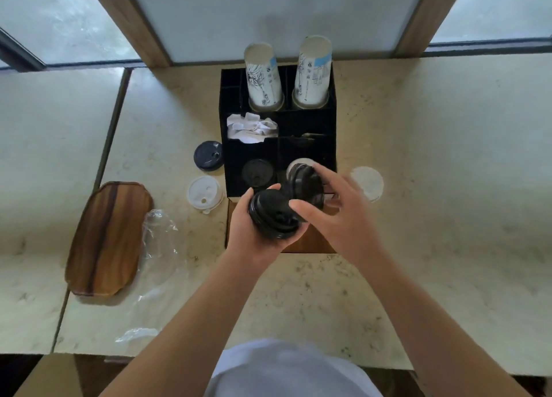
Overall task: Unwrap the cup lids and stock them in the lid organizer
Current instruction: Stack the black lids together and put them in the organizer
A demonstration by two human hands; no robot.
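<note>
A black lid organizer (325,121) stands at the middle of the counter. My left hand (251,235) grips a stack of black cup lids (273,214) just in front of the organizer. My right hand (334,214) grips a second stack of black lids (304,184) over the organizer's front right compartment, where a white lid (298,162) shows beneath. More black lids (257,172) lie in the front left compartment. Loose lids lie on the counter: one black lid (207,155) and one white lid (204,192) left of the organizer, another white lid (369,183) to its right.
Two stacks of upturned paper cups (264,78) (312,74) stand in the organizer's back slots, with white packets (251,127) in a middle compartment. A wooden tray (109,238) and crumpled clear plastic wrap (158,241) lie at the left. Window glass and wooden posts rise behind the counter.
</note>
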